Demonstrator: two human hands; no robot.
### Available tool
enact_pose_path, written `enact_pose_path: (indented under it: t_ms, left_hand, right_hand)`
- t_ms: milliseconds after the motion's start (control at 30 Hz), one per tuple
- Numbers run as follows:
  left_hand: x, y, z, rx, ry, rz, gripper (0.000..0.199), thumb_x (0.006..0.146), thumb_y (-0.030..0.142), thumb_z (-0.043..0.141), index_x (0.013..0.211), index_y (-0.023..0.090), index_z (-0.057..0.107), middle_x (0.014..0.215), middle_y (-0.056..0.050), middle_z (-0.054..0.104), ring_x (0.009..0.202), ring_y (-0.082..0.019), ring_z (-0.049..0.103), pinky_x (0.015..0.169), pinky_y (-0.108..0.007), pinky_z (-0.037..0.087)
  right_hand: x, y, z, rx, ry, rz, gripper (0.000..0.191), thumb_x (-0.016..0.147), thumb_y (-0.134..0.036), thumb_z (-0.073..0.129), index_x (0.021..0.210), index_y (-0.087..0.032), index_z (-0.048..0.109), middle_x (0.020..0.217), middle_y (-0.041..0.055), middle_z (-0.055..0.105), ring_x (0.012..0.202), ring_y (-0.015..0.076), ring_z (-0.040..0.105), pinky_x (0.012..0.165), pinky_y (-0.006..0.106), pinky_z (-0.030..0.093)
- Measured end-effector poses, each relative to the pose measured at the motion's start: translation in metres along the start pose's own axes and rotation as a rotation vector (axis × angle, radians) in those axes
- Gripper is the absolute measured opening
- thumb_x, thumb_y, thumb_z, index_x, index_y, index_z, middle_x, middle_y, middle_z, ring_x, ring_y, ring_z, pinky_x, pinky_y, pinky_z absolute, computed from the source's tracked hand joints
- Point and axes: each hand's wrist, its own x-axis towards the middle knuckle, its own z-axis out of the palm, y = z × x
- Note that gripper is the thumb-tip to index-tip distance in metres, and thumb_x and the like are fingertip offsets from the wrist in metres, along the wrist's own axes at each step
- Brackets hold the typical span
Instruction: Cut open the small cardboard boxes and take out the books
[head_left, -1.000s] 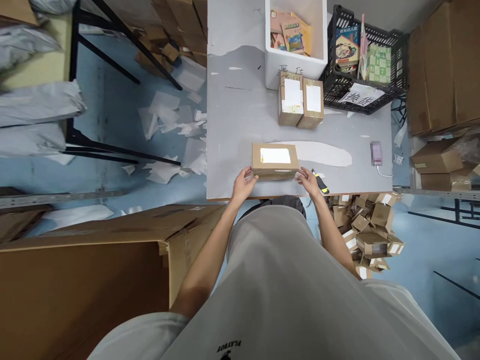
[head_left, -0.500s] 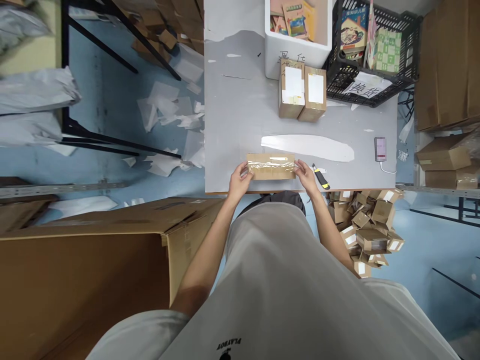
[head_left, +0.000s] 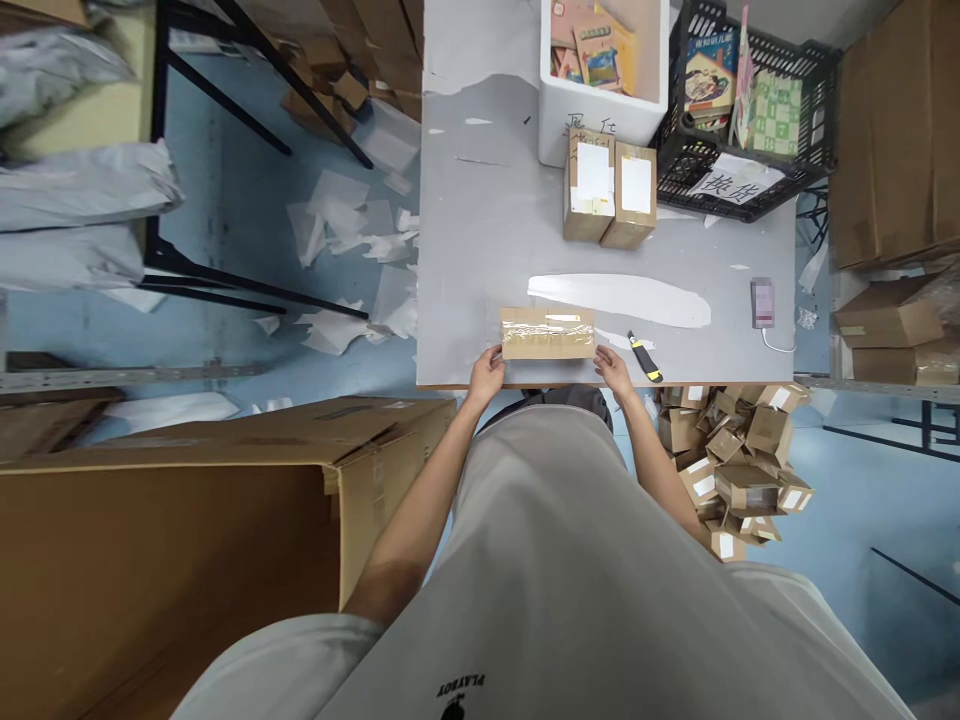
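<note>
A long cardboard box (head_left: 548, 334) with clear tape along its top lies near the front edge of the grey table (head_left: 480, 220). My left hand (head_left: 487, 374) is at its lower left corner, fingers bent at the box's end. At the lower right corner is my right hand (head_left: 614, 370), with its fingers apart and the tips close to the box. A black and yellow utility knife (head_left: 645, 358) lies to the right of my right hand. Behind the box, a long white patch (head_left: 619, 300) shows on the table top.
Two taped boxes (head_left: 592, 187) stand before a white bin (head_left: 600, 110) of booklets. A black crate (head_left: 750, 185) with books is at the back right, a phone (head_left: 763, 302) on a cable at the right. An open large carton (head_left: 172, 560) fills the lower left.
Both hands have slid down toward the table's front edge, along the ends of the box. The fingers of my right hand have come away from its upper right side. The camera view has shifted slightly.
</note>
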Motion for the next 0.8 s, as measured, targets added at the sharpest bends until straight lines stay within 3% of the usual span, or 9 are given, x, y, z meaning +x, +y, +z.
enact_pose_path:
  t_ms: [200,333,467,600,800]
  left_hand:
    - [-0.005,0.007,0.002,0.053,-0.003,0.020,0.061,0.076,0.014,0.071,0.137,0.021,0.076,0.138,-0.015,0.082,0.141,-0.037,0.073,0.125,-0.057,0.057]
    - [-0.014,0.018,-0.007,0.062,0.010,0.074,0.062,0.081,0.015,0.073,0.143,0.020,0.075,0.149,-0.015,0.078,0.146,-0.034,0.071,0.125,-0.054,0.059]
    - [-0.018,0.030,-0.016,0.050,0.018,0.142,0.053,0.088,0.020,0.074,0.141,0.021,0.078,0.143,-0.012,0.081,0.139,-0.032,0.075,0.123,-0.052,0.062]
    - [-0.012,0.033,-0.020,-0.002,-0.008,0.113,0.053,0.085,0.015,0.071,0.136,0.021,0.080,0.144,-0.010,0.080,0.133,-0.030,0.079,0.122,-0.050,0.063]
    - [-0.010,0.019,-0.019,-0.005,-0.041,0.046,0.049,0.086,0.017,0.074,0.136,0.017,0.078,0.153,-0.015,0.075,0.133,-0.030,0.079,0.119,-0.048,0.064]
  right_hand:
    - [0.005,-0.003,0.006,-0.012,-0.018,-0.041,0.054,0.095,-0.044,0.072,0.145,-0.023,0.072,0.152,0.0179,0.077,0.149,0.0326,0.069,0.120,0.058,0.058]
    - [0.002,-0.011,-0.002,-0.026,-0.024,-0.152,0.059,0.099,-0.052,0.071,0.150,-0.022,0.071,0.158,0.0173,0.074,0.155,0.0328,0.065,0.126,0.057,0.053]
    - [0.001,-0.020,-0.009,-0.018,-0.027,-0.233,0.062,0.099,-0.058,0.073,0.148,-0.020,0.072,0.158,0.0184,0.073,0.153,0.0329,0.066,0.131,0.056,0.050]
    - [0.004,-0.021,-0.011,-0.028,-0.036,-0.182,0.060,0.097,-0.058,0.075,0.144,-0.020,0.075,0.154,0.0181,0.076,0.148,0.0346,0.070,0.129,0.060,0.052]
    - [-0.001,-0.004,-0.012,0.002,-0.068,-0.084,0.061,0.093,-0.062,0.080,0.139,-0.023,0.079,0.154,0.0171,0.077,0.141,0.0360,0.074,0.123,0.058,0.057]
